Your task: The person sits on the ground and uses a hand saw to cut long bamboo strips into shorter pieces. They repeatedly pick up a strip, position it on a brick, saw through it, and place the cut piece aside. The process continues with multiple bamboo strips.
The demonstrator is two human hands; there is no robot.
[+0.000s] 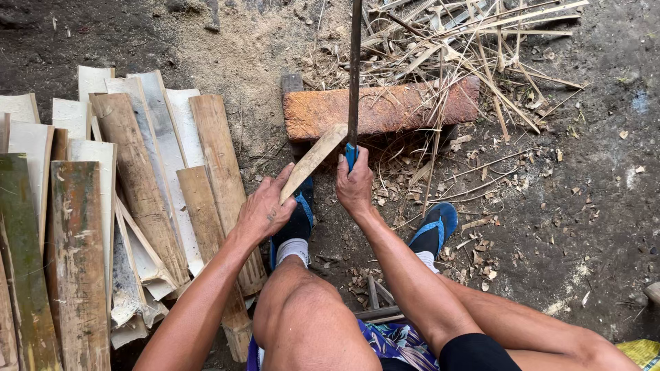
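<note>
Splitting step: left hand (pixel 263 209) clamped on bamboo slat (pixel 313 159), tip resting on orange block (pixel 381 108); right hand (pixel 355 184) closed round long blade (pixel 355 75), edge against slat. Next calls for steady, aligned downward push.

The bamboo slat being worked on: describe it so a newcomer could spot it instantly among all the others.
Find the reddish-brown block lying across the dirt ahead of the person's knees. One pale slat leans diagonally with its upper end on that block, its lower end gripped by the left hand. Unlike the slats in the stack of slats at left, it touches the long blade.
</note>
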